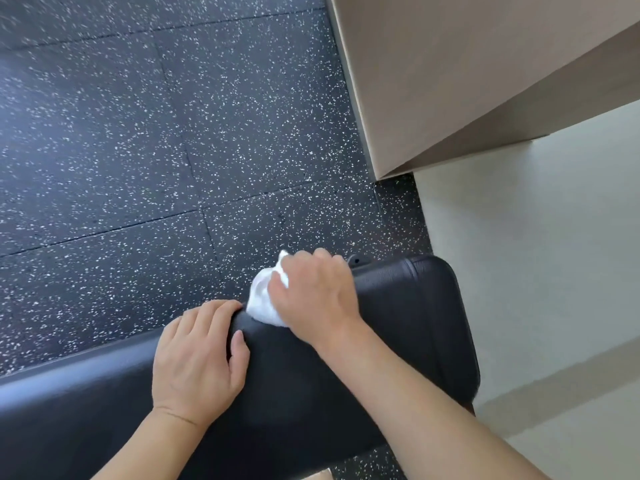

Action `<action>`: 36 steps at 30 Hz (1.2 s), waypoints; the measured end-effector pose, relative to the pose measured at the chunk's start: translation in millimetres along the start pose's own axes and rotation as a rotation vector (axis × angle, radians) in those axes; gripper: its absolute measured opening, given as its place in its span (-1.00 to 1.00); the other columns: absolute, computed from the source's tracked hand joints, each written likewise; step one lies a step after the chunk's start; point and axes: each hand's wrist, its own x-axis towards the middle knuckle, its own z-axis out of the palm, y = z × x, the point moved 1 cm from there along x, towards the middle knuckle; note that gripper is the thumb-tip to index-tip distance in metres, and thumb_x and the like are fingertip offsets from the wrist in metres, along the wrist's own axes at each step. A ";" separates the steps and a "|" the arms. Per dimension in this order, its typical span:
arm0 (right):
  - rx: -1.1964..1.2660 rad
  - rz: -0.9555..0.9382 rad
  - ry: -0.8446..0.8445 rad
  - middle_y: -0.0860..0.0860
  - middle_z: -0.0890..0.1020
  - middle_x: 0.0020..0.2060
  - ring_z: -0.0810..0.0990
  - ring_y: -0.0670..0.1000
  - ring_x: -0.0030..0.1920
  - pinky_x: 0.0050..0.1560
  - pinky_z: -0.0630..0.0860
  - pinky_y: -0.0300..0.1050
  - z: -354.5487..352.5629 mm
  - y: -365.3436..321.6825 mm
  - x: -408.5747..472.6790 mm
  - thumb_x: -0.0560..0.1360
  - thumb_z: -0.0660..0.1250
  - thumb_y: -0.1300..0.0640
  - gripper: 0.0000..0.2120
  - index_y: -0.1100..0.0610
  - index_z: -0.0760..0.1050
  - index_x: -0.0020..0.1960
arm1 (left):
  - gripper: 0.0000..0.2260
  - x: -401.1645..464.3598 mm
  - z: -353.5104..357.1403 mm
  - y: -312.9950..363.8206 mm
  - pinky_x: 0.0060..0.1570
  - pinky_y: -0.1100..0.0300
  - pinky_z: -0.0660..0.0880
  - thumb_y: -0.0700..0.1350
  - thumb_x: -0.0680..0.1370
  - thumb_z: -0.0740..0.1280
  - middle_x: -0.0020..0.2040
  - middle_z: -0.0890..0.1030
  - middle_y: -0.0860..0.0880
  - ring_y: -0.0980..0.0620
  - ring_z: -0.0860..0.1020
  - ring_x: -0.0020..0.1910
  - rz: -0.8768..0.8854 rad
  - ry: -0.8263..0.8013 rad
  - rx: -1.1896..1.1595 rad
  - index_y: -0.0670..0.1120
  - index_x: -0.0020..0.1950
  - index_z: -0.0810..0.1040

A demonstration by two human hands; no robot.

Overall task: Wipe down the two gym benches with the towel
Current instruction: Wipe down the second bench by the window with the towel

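A black padded gym bench (408,327) runs from the lower left to the right of the view. My right hand (315,292) grips a crumpled white towel (265,299) and presses it against the bench's far edge. My left hand (199,358) rests on the same far edge just left of the towel, fingers curled over the rim and thumb on the pad. Only one bench is in view.
Dark speckled rubber floor tiles (138,150) spread beyond the bench. A beige wall or column (450,74) rises at the upper right, with a pale wall (540,254) close past the bench's right end.
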 end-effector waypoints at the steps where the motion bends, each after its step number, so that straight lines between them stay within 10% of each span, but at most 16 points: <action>1: 0.029 -0.057 -0.004 0.02 0.63 -0.24 0.53 0.15 -0.19 -0.15 0.35 0.04 4.0 -13.8 -3.3 0.58 0.21 -0.06 -0.73 0.04 0.57 -0.15 | -0.65 0.9 -0.9 0.9 0.04 -0.06 0.42 -0.01 0.59 0.13 0.12 0.61 -0.03 -0.16 0.56 0.02 -0.001 -0.004 0.001 -0.12 0.24 0.57; 11: 0.028 -0.033 0.167 -0.02 0.45 -0.35 0.36 0.11 -0.30 -0.25 0.41 0.05 -24.5 128.7 4.3 0.57 0.24 -0.07 -0.70 -0.01 0.25 -0.28 | -0.60 1.9 -1.5 3.4 0.08 -0.13 0.45 -0.01 0.58 0.13 0.17 0.61 -0.06 -0.20 0.57 0.07 -0.029 -0.043 0.059 -0.12 0.29 0.58; 22: 0.107 -0.336 -0.009 0.02 0.53 -0.16 0.50 0.12 -0.11 -0.09 0.47 0.11 -14.3 36.7 -16.7 0.60 0.17 -0.24 -0.59 0.08 0.53 -0.07 | -0.62 1.9 -7.8 5.4 0.10 -0.07 0.46 0.00 0.58 0.15 0.14 0.63 -0.02 -0.16 0.59 0.05 -0.050 -0.061 0.021 -0.12 0.26 0.61; 26: -0.078 0.020 -0.131 -0.03 0.58 -0.04 0.55 0.08 0.01 -0.02 0.48 0.00 -28.4 87.3 4.9 0.62 0.14 -0.28 -0.61 0.01 0.54 0.05 | -0.63 2.5 -7.7 5.5 0.10 -0.05 0.45 0.00 0.58 0.16 0.10 0.62 -0.02 -0.15 0.59 0.05 -0.036 -0.042 0.012 -0.12 0.25 0.61; 36: -0.018 -0.140 0.124 -0.03 0.51 -0.28 0.44 0.07 -0.21 -0.13 0.39 0.06 0.4 -16.3 -32.3 0.59 0.25 -0.19 -0.67 0.00 0.40 -0.22 | -0.62 -4.1 -23.4 -11.4 0.20 0.02 0.41 0.00 0.62 0.15 0.23 0.61 -0.02 -0.12 0.59 0.19 0.011 -0.070 -0.110 -0.13 0.28 0.62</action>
